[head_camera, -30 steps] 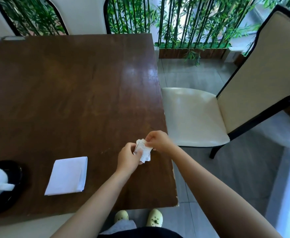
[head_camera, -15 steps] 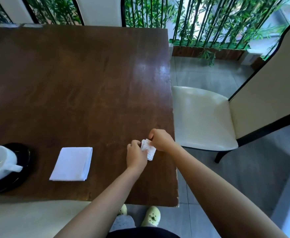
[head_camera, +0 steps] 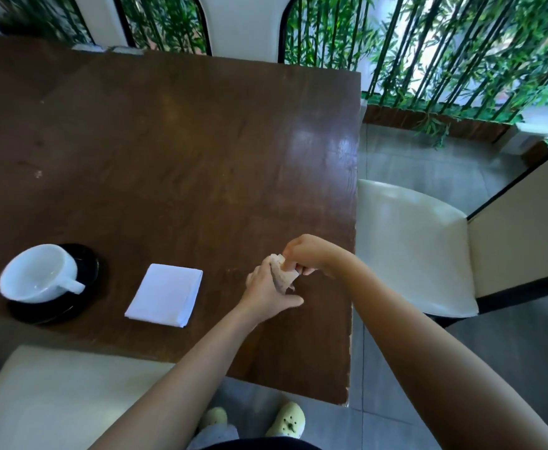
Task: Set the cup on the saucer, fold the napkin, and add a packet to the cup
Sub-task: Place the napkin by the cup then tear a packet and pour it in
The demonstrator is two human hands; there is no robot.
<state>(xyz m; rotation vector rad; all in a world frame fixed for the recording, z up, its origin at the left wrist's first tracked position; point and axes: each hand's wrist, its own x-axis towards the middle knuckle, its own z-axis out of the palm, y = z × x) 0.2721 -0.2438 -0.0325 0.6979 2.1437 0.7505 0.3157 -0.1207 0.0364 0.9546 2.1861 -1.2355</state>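
Packet (head_camera: 282, 277) is pinched by both hands near the table's (head_camera: 201, 141) right edge. Left hand (head_camera: 267, 289) is nearer the cup (head_camera: 37, 272), which sits far left, past the napkin (head_camera: 165, 295).

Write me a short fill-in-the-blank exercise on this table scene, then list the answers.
1. The white cup sits on a saucer whose colour is ____.
2. The folded napkin lies between the cup and the person's ____.
3. The left hand and right hand together hold a small ____.
4. The cup's handle points toward the ____.

Answers: black; hands; packet; napkin
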